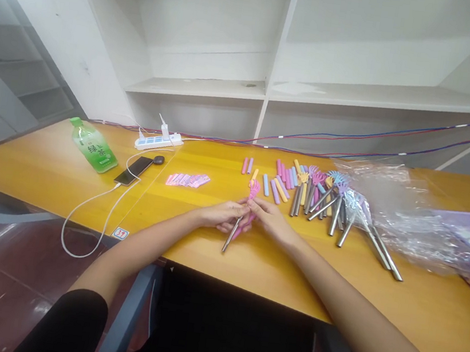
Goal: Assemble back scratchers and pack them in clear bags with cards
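A hand-shaped scratcher [230,239] with a pink claw [254,188] and a silvery rod is held above the near part of the table [192,234], in front of the person's body. It slants, claw pointing away and the rod's free end toward the near edge. The left hand [222,214] has its fingers curled around the rod, and the right hand [273,220] pinches the scratcher near the base of the claw; the fingertips of both meet there. A pink strip shows alongside the rod beneath the fingers; whether it is a separate piece is hard to tell.

Just beyond the hands, a short yellow tube [254,175] lies near the claw, with a pink and a purple tube farther back. To the right are more coloured tubes [275,191], then a pile of scratchers [336,204] with yellow, pink, blue and purple claws, their rods pointing mostly toward the person. Clear plastic wrapping [411,216] spreads beside the pile, reaching a purple container at the table's right end. To the left lies a fanned row of pink cards [188,179], then a phone [133,171] on a white cable, a power strip [158,141] behind it, and a tilted green bottle [94,147]. White shelves [203,87] stand behind the table.
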`<action>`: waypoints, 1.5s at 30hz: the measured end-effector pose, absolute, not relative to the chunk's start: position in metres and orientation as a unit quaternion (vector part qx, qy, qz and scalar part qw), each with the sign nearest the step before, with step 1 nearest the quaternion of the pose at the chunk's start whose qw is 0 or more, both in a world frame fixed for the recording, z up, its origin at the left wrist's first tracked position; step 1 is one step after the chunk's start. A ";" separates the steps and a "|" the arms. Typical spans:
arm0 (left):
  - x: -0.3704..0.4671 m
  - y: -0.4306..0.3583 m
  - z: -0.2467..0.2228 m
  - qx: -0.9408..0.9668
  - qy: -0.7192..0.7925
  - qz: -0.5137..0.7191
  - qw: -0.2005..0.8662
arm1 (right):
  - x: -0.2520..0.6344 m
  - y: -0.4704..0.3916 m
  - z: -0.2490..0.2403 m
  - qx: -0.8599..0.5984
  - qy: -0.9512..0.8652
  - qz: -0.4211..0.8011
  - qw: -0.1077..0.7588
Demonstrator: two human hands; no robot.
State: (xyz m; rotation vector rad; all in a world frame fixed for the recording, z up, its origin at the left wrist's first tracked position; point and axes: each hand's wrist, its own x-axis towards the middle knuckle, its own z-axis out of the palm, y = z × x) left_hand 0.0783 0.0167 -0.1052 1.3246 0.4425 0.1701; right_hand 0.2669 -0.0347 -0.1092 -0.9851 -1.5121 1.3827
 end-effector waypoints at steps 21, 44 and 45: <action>0.064 0.047 -0.104 0.844 0.273 0.228 0.401 | 0.348 0.003 -0.100 -0.377 -0.286 0.359 0.805; 0.058 0.062 -0.111 0.884 0.309 0.315 0.157 | 0.335 -0.006 -0.103 -0.425 -0.374 0.372 0.736; 0.057 0.063 -0.112 0.879 0.313 0.325 0.154 | 0.335 -0.006 -0.104 -0.424 -0.377 0.372 0.734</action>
